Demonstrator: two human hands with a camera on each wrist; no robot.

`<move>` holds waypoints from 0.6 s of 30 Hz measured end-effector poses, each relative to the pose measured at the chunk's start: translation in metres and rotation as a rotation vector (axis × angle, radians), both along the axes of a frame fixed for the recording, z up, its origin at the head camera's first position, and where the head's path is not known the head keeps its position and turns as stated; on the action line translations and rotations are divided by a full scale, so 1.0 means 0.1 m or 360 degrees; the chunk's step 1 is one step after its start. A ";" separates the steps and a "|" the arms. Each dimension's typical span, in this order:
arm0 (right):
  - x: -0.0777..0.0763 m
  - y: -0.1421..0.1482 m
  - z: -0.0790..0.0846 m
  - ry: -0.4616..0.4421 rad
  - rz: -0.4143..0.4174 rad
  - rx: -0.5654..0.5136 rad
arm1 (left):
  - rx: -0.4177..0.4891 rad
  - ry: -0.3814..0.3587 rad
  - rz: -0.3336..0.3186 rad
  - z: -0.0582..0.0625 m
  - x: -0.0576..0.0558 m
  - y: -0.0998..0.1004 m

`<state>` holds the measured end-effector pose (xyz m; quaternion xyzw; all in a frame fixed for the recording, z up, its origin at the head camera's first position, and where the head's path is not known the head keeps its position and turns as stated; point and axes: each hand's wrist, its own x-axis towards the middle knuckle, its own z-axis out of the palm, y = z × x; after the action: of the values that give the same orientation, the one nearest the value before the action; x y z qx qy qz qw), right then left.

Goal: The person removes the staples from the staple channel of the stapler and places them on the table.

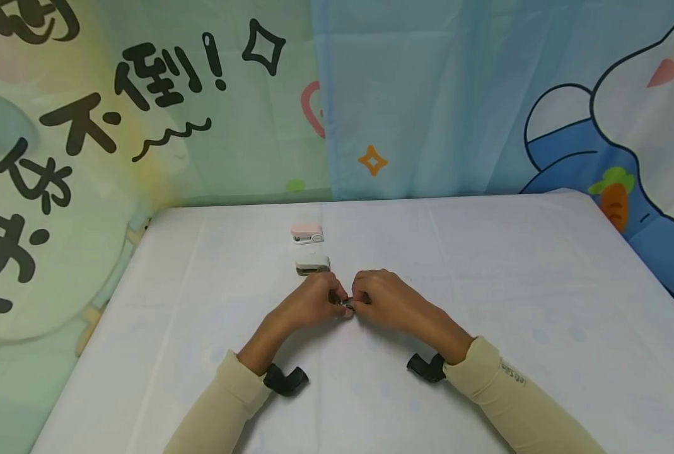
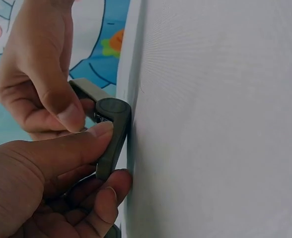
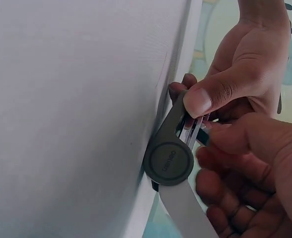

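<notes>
An opened grey stapler [image 3: 168,163], its two arms folded apart at a round pivot, is held just over the table. My left hand [image 1: 316,296] grips its dark grey arm [image 2: 117,144], thumb laid on the edge beside the metal rail [image 3: 188,130]. My right hand [image 1: 388,296] pinches a small dark piece [image 3: 203,137] next to that rail; which part this is, I cannot tell. The stapler's light grey arm [image 3: 185,208] angles away from the pivot. In the head view the fingers hide most of the stapler, leaving a shiny bit between the fingertips.
Just beyond my left hand stands a white stapler [image 1: 312,263] with a dark mouth. A pink stapler [image 1: 307,233] lies farther back. All are on a white-covered table [image 1: 484,271], with a printed curtain [image 1: 416,94] along its back edge.
</notes>
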<state>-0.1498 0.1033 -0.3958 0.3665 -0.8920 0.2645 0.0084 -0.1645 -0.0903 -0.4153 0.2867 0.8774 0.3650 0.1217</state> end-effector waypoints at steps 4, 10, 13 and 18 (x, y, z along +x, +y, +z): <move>-0.01 0.02 0.02 0.0039 0.0030 -0.0101 | 0.0000 0.0001 -0.0011 -0.01 -0.01 -0.01; -0.08 0.08 0.06 0.0068 -0.0024 -0.0277 | -0.0031 -0.0028 -0.0018 -0.01 -0.02 -0.03; -0.15 0.14 0.07 0.0072 -0.0032 -0.0375 | -0.0047 -0.0054 -0.0025 0.00 -0.02 -0.04; -0.31 0.27 0.06 0.0051 -0.0066 -0.0485 | -0.0075 -0.0120 -0.0052 0.01 -0.03 -0.05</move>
<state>-0.1808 0.1298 -0.3902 0.3467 -0.8487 0.3906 0.0834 -0.1676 -0.0954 -0.4144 0.2841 0.8758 0.3526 0.1673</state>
